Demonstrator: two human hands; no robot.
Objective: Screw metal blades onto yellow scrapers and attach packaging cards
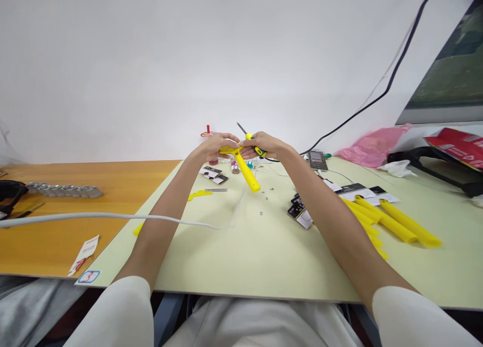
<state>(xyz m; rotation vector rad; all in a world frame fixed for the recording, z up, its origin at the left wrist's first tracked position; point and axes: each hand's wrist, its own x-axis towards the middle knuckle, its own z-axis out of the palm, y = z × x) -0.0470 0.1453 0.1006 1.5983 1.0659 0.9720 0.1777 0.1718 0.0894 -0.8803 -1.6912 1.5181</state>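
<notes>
Both hands meet above the middle of the table. My left hand (216, 146) grips the head of a yellow T-shaped plastic handle (246, 172), whose stem slants down to the right. Closed around a yellow-and-green screwdriver (259, 151), my right hand (269, 143) also has its fingertips at the handle's head. The screwdriver's shaft points up and left, away from the handle. Beneath them, several small metal parts (261, 213) lie scattered on the table. A yellow piece with a flat metal blade (202, 194) rests to the left.
Several yellow tubes (409, 223) lie at the right, beside black-and-white cards (301, 213). A dark device (317, 160) stands behind. A white cable (113, 216) crosses from the left. On the orange table (124, 186) is a row of metal cylinders (68, 190).
</notes>
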